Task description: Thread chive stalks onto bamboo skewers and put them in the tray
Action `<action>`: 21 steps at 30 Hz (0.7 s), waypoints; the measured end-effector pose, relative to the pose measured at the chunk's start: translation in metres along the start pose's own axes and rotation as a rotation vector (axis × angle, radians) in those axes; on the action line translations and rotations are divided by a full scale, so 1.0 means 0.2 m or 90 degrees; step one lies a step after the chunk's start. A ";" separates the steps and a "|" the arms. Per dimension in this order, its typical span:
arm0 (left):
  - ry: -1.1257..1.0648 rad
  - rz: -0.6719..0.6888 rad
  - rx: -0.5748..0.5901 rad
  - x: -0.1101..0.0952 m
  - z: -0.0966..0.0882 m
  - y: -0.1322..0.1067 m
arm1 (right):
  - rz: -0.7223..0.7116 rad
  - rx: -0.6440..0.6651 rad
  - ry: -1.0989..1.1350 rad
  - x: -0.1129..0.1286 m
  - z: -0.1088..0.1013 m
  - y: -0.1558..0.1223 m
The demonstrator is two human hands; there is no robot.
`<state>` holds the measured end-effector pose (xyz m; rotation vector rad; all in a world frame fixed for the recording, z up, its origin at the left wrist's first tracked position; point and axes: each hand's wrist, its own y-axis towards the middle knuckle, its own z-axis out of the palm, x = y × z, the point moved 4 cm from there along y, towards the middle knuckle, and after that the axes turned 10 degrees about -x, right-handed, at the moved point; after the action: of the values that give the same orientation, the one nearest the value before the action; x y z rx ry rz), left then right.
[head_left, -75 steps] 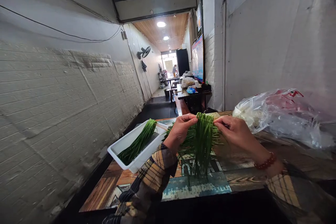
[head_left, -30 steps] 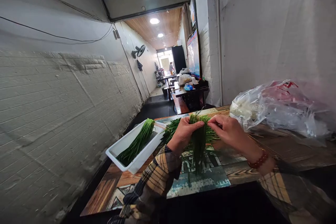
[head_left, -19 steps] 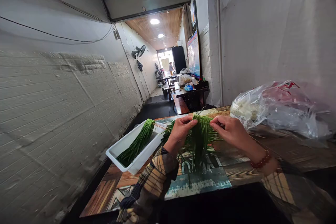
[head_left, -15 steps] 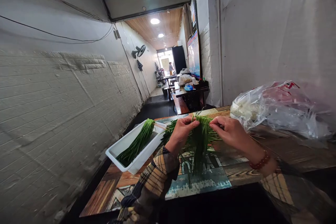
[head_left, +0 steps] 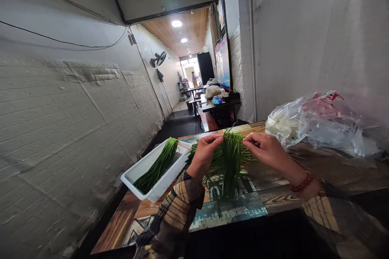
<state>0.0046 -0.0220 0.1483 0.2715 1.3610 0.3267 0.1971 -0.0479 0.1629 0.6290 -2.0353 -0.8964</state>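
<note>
A bunch of long green garlic chives (head_left: 232, 162) hangs upright between my hands, its lower ends just over the table. My left hand (head_left: 204, 153) pinches the top of the bunch at its left side, thumb against fingers. At the right side of the top, my right hand (head_left: 263, 147) is closed in a pinch. Whether a thin stick runs through the bunch there is too small to tell. Behind it, more loose chives (head_left: 214, 160) lie on the table. To the left, a white tray (head_left: 129, 177) holds a bundle of chives (head_left: 159, 166) with thin sticks (head_left: 184, 145) poking out at its top.
A clear plastic bag (head_left: 328, 125) with red print lies at the table's right back. The patterned wooden table (head_left: 117, 226) stands near a white brick wall (head_left: 60, 129). Farther off are another table (head_left: 212, 106) with bags, a bench (head_left: 208, 120) and a person (head_left: 195, 79).
Both hands stay at the top of the chives, with hardly any shift. The hanging bunch looks sharper and fuller now. The whole view has moved slightly.
</note>
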 end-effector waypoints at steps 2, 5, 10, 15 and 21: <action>0.013 0.003 0.008 0.00 0.01 0.00 | 0.004 0.003 0.001 0.00 0.00 0.00; 0.031 0.018 0.023 0.00 0.03 0.00 | 0.001 0.001 -0.003 0.00 0.00 -0.01; -0.006 -0.008 0.076 0.01 0.07 -0.02 | 0.038 0.004 0.004 -0.03 0.02 -0.02; 0.010 -0.113 0.178 0.05 0.13 -0.07 | 0.166 0.015 0.071 -0.12 0.05 -0.06; 0.077 -0.185 0.192 0.09 0.13 -0.07 | 0.195 0.017 0.165 -0.20 0.07 -0.09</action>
<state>0.0339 -0.0283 0.1319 0.3019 1.5457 -0.1080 0.2091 -0.0267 0.1250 0.4082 -1.8468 -0.5772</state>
